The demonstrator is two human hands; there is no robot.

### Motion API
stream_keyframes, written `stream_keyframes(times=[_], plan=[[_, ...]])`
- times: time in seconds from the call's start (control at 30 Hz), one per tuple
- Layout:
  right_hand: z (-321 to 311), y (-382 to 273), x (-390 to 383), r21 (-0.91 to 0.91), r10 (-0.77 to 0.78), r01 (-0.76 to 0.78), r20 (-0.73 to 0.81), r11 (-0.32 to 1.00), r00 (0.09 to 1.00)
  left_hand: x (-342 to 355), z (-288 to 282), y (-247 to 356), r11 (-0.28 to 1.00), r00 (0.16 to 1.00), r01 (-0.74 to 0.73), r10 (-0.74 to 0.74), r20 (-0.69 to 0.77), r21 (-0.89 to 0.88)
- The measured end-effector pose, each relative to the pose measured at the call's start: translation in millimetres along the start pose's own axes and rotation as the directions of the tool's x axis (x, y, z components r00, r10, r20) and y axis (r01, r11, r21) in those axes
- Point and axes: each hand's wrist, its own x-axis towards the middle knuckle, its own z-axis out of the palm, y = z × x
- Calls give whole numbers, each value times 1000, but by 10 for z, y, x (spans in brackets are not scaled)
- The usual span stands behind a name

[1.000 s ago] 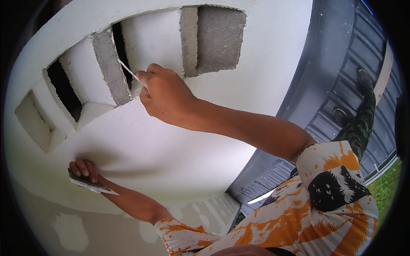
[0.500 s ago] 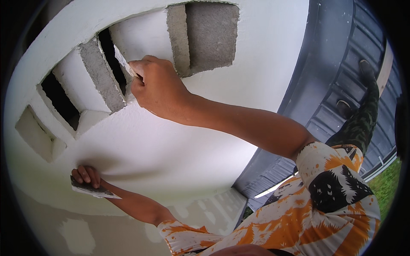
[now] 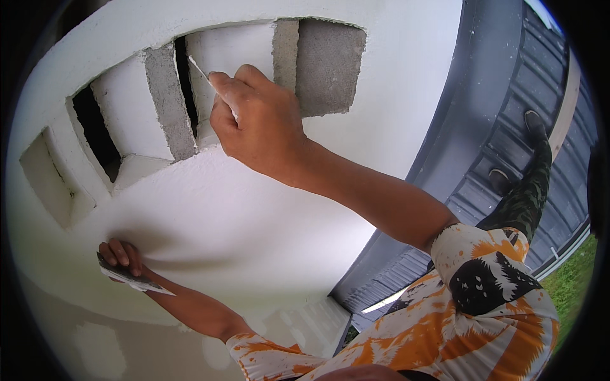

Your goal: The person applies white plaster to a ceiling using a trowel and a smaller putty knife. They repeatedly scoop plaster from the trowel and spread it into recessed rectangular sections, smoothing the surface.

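Note:
My right hand (image 3: pixel 260 120) is closed around a putty knife (image 3: pixel 201 68), whose thin, white-smeared blade shows nearly edge-on. The blade points up and left, in front of the white inner face of a wall recess (image 3: pixel 232 51), beside a narrow dark slot (image 3: pixel 185 89). Whether it touches the surface I cannot tell. Lower left, my left hand (image 3: pixel 122 255) grips a flat, dark plate (image 3: pixel 136 279) with white paste along it. The fingers curl over its upper edge, close to the white wall (image 3: pixel 210 203).
Bare grey block (image 3: pixel 332 66) shows in the right-hand opening, and a rough grey strip (image 3: pixel 168 105) runs between recesses. At right are a dark ribbed metal surface (image 3: pixel 502 127), a dark shoe (image 3: pixel 535 124) and grass (image 3: pixel 572 286). Patched grey wall (image 3: pixel 146 340) lies below.
My right hand has drawn the putty knife rightward, away from the dark slot, and its blade has turned more edge-on. My left hand keeps its hold on the plate; the whole view has shifted slightly.

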Motion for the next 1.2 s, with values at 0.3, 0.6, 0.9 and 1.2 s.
stream_keyframes(times=[0.3,0.6,0.9,1.2], plan=[[257,-8,280,-511,-290,290,81,810,954,104,-149,-321,999,992,-40,39,-120,-9],[249,313,310,-683,-217,279,178,675,960,93,-727,-969,991,931,-110,78,-356,-71],[-350,12,-164,-248,230,-133,417,960,879,180,-696,-1146,965,933,-183,110,-342,-189],[-1265,-784,-5,-276,471,-382,532,882,704,753,300,-1346,913,754,-356,156,-638,-198]])
